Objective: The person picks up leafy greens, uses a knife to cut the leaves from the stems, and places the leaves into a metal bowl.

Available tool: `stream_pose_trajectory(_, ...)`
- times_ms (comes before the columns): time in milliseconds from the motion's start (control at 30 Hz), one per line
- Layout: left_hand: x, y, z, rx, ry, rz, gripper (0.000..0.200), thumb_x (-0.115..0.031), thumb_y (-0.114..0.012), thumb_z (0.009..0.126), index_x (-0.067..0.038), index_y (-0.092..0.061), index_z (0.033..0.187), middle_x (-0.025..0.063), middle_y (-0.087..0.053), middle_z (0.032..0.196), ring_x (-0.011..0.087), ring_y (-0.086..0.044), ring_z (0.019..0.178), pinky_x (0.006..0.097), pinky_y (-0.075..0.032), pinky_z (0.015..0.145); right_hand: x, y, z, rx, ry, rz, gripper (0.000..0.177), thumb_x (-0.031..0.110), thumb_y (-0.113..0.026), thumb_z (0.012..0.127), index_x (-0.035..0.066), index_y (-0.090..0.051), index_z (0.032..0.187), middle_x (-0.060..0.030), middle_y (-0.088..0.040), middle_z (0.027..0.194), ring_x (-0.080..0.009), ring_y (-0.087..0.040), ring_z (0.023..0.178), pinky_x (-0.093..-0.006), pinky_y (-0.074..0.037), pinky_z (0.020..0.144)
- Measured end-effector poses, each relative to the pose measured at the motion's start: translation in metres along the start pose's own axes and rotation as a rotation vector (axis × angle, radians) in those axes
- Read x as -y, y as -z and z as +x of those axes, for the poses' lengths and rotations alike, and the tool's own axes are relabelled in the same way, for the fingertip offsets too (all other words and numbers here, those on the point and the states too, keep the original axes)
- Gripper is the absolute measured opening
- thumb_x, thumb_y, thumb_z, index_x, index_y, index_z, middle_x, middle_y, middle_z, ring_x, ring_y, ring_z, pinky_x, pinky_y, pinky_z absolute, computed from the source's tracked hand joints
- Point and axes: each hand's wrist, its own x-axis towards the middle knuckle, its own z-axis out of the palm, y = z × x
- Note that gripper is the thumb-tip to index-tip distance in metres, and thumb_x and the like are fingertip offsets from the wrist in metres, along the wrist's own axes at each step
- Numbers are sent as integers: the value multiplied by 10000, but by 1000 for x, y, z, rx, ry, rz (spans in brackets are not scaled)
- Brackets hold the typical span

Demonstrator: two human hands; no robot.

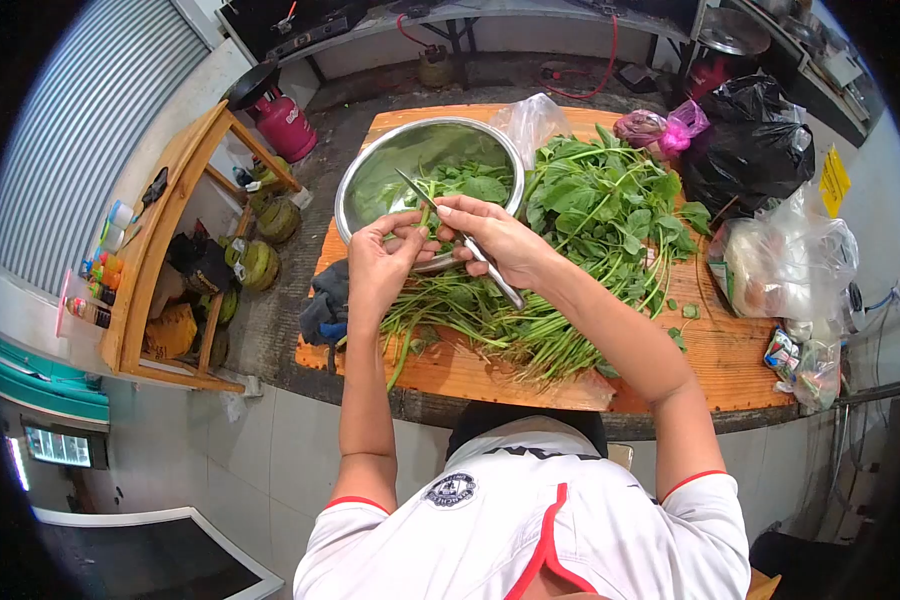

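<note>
My right hand (498, 243) is wrapped round a knife (492, 270), its blade pointing up and away from me and its handle toward me. Beside it, my left hand (388, 258) pinches a green stem (426, 216) close to the blade. Both hands are over the near rim of a steel bowl (352, 176), which has cut leaves (460, 180) in it. To the right and below my hands, a large heap of leafy greens (595, 200) spreads over the wooden table (450, 372), long stems toward me.
Clear plastic bags (785, 255) and a black bag (750, 140) crowd the table's right side, with a pink bag (682, 128) behind the greens. A dark cloth (326, 305) lies at the left edge. Left of the table stand a wooden shelf (160, 240) and green gas cylinders (260, 265).
</note>
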Motion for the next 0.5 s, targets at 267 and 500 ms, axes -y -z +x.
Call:
stream_pose_trajectory(267,-3,2,2,-46,-24,-5,136,-27,-636,862,80,-602,937,114,-654,827,163,-679,730,249,-566,632,4,7,-1,171,-15,122,231,283,-495,977,82,-522,1086,11,-562,861,-18,-453,588,-141,-342,424)
stream_pose_trajectory(500,-2,2,3,-2,9,-63,106,-25,-659,848,50,-587,867,105,-649,856,151,-672,723,237,-555,631,2,8,-2,218,-5,81,343,263,-494,977,103,-471,1279,-5,-602,881,-14,-474,598,-138,-348,431)
